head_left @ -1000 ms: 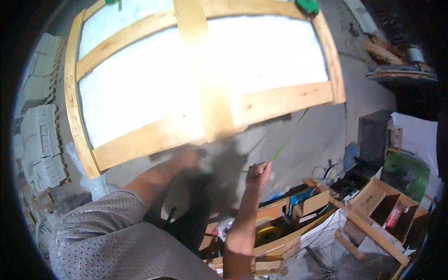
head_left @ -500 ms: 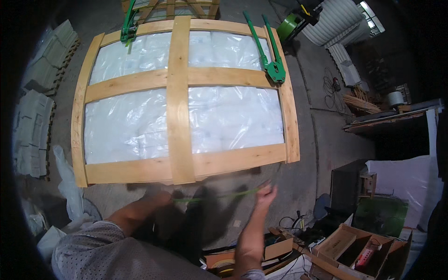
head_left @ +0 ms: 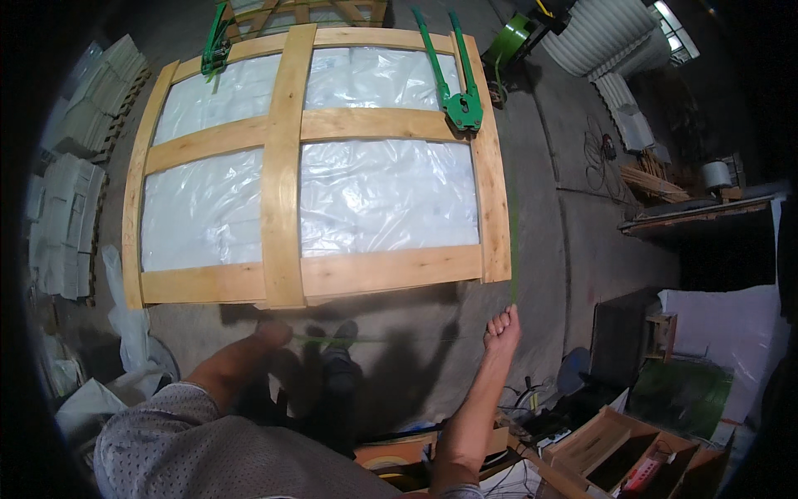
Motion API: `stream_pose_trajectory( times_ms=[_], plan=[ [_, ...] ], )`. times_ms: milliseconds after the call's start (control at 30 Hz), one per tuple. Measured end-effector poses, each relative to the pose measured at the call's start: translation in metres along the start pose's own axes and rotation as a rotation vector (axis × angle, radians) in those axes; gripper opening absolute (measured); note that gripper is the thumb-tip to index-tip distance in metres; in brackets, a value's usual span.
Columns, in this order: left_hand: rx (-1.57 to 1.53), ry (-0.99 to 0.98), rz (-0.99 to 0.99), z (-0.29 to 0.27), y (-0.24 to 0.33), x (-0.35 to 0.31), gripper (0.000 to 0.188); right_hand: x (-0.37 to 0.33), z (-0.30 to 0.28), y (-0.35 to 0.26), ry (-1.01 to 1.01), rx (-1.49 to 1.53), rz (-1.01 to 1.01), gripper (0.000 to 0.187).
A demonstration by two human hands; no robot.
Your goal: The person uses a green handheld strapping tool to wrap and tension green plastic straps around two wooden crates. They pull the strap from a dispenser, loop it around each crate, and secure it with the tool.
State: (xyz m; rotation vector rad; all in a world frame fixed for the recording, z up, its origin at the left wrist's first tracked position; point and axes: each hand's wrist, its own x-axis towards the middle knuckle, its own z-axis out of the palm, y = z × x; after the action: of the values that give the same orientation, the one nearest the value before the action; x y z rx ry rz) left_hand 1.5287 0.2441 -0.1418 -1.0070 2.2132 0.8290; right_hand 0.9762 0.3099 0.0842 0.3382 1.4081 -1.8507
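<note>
A wooden crate (head_left: 284, 166) with plastic-wrapped white contents lies in front of me. At its near right corner my right hand (head_left: 502, 327) is closed on a green packing strap (head_left: 514, 249), which runs up along the crate's right side. Near the crate's front edge, my left hand (head_left: 273, 333) is closed and holds green strap that stretches thinly toward the right; its fingers are partly hidden in shadow. On the crate's right slats rests a green long-handled strap sealer (head_left: 463, 111). A green strap tensioner (head_left: 216, 55) sits at the far left corner.
A reel of green strap (head_left: 511, 37) stands beyond the far right corner. White stacks (head_left: 66, 224) on pallets line the left. Cardboard boxes (head_left: 615, 453) and cables lie at lower right; a plastic sheet (head_left: 125, 320) hangs near the front left corner.
My right hand has moved right and slightly up to the crate's corner, with strap now showing along the right side. My left hand stays low near the front edge. The view has shifted slightly.
</note>
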Motion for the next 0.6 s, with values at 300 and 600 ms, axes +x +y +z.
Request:
stream_pose_trajectory(
  times_ms=[300,600],
  plan=[
    [0.141,-0.278,0.063,0.046,-0.008,-0.03,0.026,-0.227,0.08,0.05,-0.106,-0.192,-0.074,0.021],
    [-0.277,-0.103,-0.065,0.004,-0.011,-0.135,0.027,-0.412,0.095,0.069,-0.407,-0.501,-0.145,0.03]
  ],
)
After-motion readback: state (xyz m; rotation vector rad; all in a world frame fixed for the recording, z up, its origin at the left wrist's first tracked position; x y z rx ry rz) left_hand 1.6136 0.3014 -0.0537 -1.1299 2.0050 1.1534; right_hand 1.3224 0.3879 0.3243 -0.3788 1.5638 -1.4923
